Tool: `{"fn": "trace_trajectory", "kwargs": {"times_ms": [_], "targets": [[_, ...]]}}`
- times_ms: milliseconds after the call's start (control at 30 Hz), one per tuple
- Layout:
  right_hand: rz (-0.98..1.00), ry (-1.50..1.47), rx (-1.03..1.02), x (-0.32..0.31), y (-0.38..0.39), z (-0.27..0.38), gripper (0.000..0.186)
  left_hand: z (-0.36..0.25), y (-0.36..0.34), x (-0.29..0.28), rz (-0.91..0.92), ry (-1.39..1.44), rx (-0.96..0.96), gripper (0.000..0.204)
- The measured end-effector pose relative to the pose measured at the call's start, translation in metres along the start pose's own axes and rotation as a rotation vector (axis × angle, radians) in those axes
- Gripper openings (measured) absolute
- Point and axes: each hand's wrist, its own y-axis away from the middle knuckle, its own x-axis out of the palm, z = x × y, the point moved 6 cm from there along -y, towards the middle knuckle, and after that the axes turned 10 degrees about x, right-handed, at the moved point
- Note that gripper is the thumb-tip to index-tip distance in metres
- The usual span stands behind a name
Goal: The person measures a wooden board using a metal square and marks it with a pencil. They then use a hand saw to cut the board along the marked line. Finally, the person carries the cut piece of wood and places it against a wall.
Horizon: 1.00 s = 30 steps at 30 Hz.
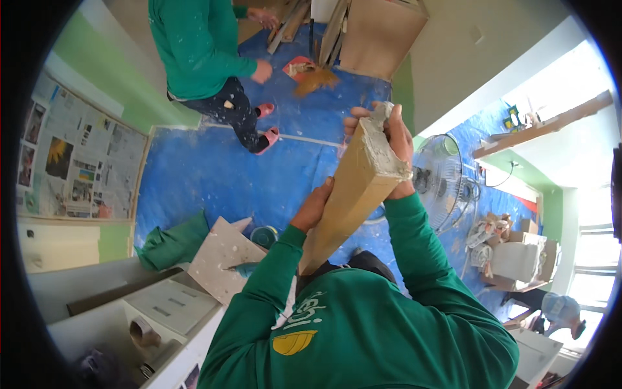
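A long, thick tan board [346, 188] is tilted up in front of my chest, its near end against my body. Whitish, wet-looking paste [382, 146] coats its far end and lies in a rough lump at the tip. My left hand [313, 206] grips the board's left side about midway along. My right hand [400, 139] is wrapped around the far end on the right, its fingers partly hidden behind the paste.
Blue sheeting [214, 162] covers the floor. Ahead left stands a co-worker [207, 58] in green, near a broom [317, 81]. A standing fan [440, 172] is close on my right. A pale board [223, 253] and green cloth [172, 243] lie left.
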Motion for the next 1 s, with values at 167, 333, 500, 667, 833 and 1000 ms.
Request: {"fn": "trace_trajectory", "kwargs": {"times_ms": [167,333,500,667,833,1000], "targets": [[-0.047,-0.038,-0.012,-0.006,-0.005,0.025,0.035,-0.016,-0.024,-0.002,0.054,-0.077,0.020,0.078],[-0.040,0.014,0.080,-0.001,-0.007,0.041,0.032,-0.026,-0.030,-0.007,0.066,-0.063,0.069,0.075],[0.035,-0.001,0.104,-0.003,-0.016,0.048,0.029,-0.055,-0.027,0.004,0.212,-0.254,0.149,0.069],[0.036,-0.030,0.139,0.008,-0.033,0.039,0.031,-0.002,-0.054,-0.037,0.220,0.047,0.031,0.028],[0.170,0.634,-0.308,0.018,-0.055,0.093,0.040,-0.026,-0.085,-0.060,0.234,0.094,-0.048,0.027],[0.504,1.587,-0.622,0.035,-0.072,0.116,0.050,-0.056,-0.081,-0.087,0.207,0.108,-0.153,0.024]]}}
